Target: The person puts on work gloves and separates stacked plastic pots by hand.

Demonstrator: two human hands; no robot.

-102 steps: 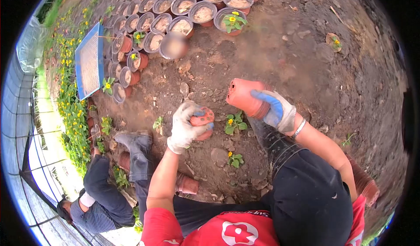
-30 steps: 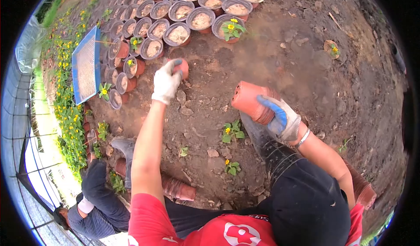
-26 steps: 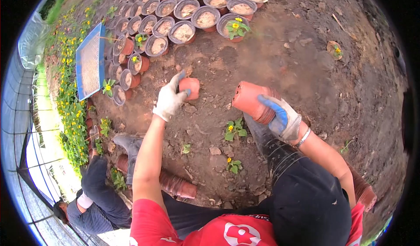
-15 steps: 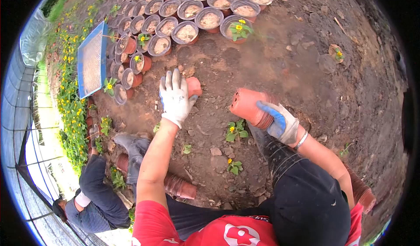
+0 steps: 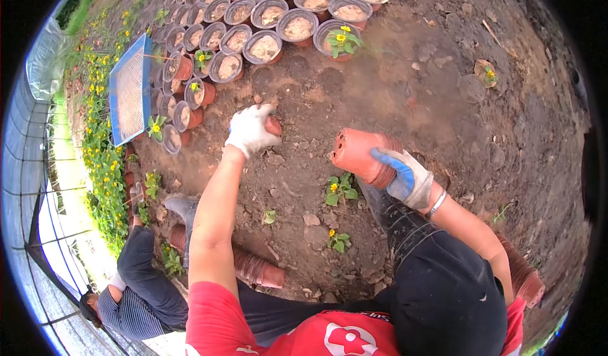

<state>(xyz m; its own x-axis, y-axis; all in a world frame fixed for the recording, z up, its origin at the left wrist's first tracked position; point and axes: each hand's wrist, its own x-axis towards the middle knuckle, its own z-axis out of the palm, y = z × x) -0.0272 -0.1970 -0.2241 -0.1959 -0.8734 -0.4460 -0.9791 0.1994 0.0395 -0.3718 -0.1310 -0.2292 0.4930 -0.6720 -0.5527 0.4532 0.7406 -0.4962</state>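
Note:
My left hand (image 5: 252,130), in a white glove, is over the bare soil with its fingers curled round a terracotta-coloured plant pot (image 5: 273,126); most of the pot is hidden by the glove. To the right, my right hand (image 5: 411,180), in a white and blue glove, grips a stack of nested plant pots (image 5: 362,151) lying sideways, their bases toward the left. The stack is above my bent knee. Beyond my left hand stand rows of filled plant pots (image 5: 263,47), a few with yellow-flowered plants.
A blue-framed mesh screen (image 5: 131,90) leans at the left. More nested pots lie by my legs (image 5: 259,268) and at the lower right (image 5: 523,274). Small flowering plants (image 5: 341,190) grow in the soil. Another person (image 5: 142,293) sits at the lower left.
My left hand has gone from spread flat beside the pot to curled round it, with its wrist slightly lower. My right hand and its stack have barely moved.

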